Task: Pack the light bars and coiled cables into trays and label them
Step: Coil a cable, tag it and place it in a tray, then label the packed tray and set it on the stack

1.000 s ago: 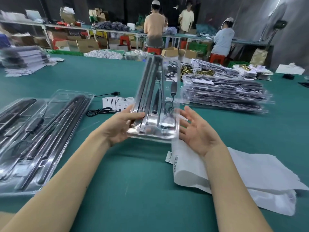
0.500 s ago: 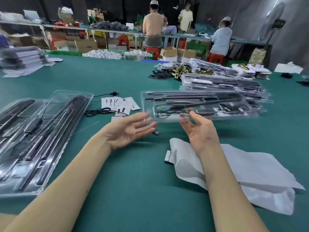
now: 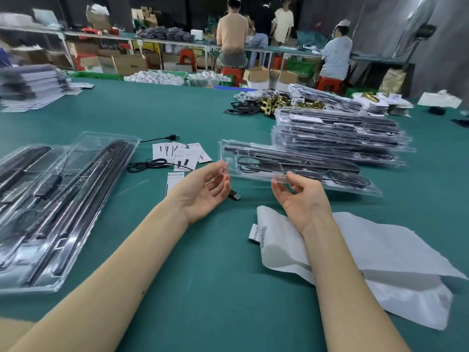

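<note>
Green table (image 3: 152,110) is taking up everything, finished stack (image 3: 340,134) sitting far right. Packed tray (image 3: 291,166) is lying crosswise just beyond both palms. Left hand (image 3: 203,191) and right hand (image 3: 302,199) are hanging loose, fingers relaxed, grasping nothing.

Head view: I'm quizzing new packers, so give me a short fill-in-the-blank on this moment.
1. The packed clear tray lies just in front of a ___ of packed trays.
2. The white label sheets lie under the ___ forearm.
3. The left hand and right hand both have their palms turned ___.
4. The table cover is ___.

Missing words: stack; right; up; green
</note>
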The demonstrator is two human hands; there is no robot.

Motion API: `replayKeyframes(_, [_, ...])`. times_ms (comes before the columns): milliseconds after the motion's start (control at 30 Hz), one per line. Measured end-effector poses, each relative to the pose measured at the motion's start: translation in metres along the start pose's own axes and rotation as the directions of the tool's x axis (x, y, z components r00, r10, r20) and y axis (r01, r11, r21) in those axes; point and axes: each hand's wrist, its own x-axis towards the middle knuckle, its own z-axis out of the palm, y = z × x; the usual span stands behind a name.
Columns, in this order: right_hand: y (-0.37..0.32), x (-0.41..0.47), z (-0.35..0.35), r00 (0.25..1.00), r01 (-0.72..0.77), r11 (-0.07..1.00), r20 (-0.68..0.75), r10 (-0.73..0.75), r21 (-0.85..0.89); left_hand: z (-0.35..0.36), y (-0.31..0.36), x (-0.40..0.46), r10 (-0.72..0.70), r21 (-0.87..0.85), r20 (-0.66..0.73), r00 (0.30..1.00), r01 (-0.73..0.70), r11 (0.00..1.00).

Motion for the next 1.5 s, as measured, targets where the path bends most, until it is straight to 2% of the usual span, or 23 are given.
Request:
replayKeyframes(167, [0.000, 0.000, -0.001, 1.000, -0.010, 1.000, -0.004, 0.009, -0.021, 0.001, 0.001, -0.001, -0.004, 0.010, 0.015, 1.000, 0.004, 1.000])
replayKeyframes(333, [-0.001, 0.000, -0.001, 1.000, -0.028, 0.999, 0.004, 0.029, -0.035, 0.004, -0.004, 0.002, 0.111, 0.018, 0.051, 0.993, -0.112, 0.994])
replayKeyframes(500, [0.000, 0.001, -0.002, 1.000, -0.031, 0.997, -0.006, 0.031, -0.074, 0.005, -0.007, 0.006, 0.192, 0.061, -0.018, 0.981, -0.191, 0.980])
replayKeyframes(633, [0.001, 0.003, -0.002, 0.999, -0.021, 0.998, -0.045, 0.019, -0.054, 0.003, -0.001, 0.006, 0.131, 0.136, -0.067, 0.989, -0.121, 0.983])
replayKeyframes(700, [0.003, 0.003, -0.002, 0.998, -0.008, 0.997, -0.057, 0.004, -0.071, 0.000, 0.002, 0.006, 0.101, 0.085, -0.109, 0.989, -0.092, 0.992])
replayKeyframes(767, [0.004, 0.003, -0.001, 0.998, 0.001, 0.997, -0.069, -0.006, -0.076, -0.003, 0.002, 0.004, 0.076, 0.029, -0.088, 0.993, -0.074, 0.997])
replayKeyframes(833, [0.005, 0.003, 0.001, 0.997, 0.008, 0.998, -0.074, -0.012, -0.063, -0.007, 0.004, 0.002, 0.082, 0.021, -0.051, 0.995, -0.081, 0.997])
replayKeyframes(933, [0.003, 0.002, 0.003, 0.997, 0.009, 0.998, -0.073, -0.013, -0.057, -0.009, 0.004, 0.003, 0.096, 0.044, -0.087, 0.992, -0.093, 0.995])
replayKeyframes(1133, [-0.004, 0.001, 0.002, 0.995, -0.096, 0.971, -0.009, 0.097, -0.221, -0.009, 0.006, 0.006, 0.071, 0.093, -0.174, 0.982, -0.055, 0.994])
replayKeyframes(1233, [-0.011, 0.001, 0.001, 0.985, -0.159, 0.903, -0.007, 0.171, -0.399, -0.010, 0.008, 0.003, 0.090, 0.121, -0.188, 0.978, -0.068, 0.990])
replayKeyframes(1300, [-0.011, -0.001, 0.004, 0.976, -0.183, 0.779, -0.012, 0.219, -0.599, -0.011, 0.009, 0.004, 0.137, 0.174, -0.182, 0.974, -0.106, 0.979])
replayKeyframes(1367, [-0.004, -0.004, 0.012, 0.979, -0.118, 0.625, 0.017, 0.205, -0.772, -0.012, 0.008, 0.002, 0.197, 0.290, -0.166, 0.966, -0.143, 0.946])
replayKeyframes(1433, [0.007, -0.007, 0.018, 0.984, 0.034, 0.545, 0.123, 0.128, -0.838, -0.016, 0.007, 0.004, 0.246, 0.492, -0.173, 0.954, -0.133, 0.861])
replayKeyframes(1500, [0.015, -0.008, 0.024, 0.968, 0.175, 0.557, 0.244, 0.052, -0.812, -0.019, 0.004, 0.004, 0.331, 0.735, -0.172, 0.928, -0.102, 0.671])
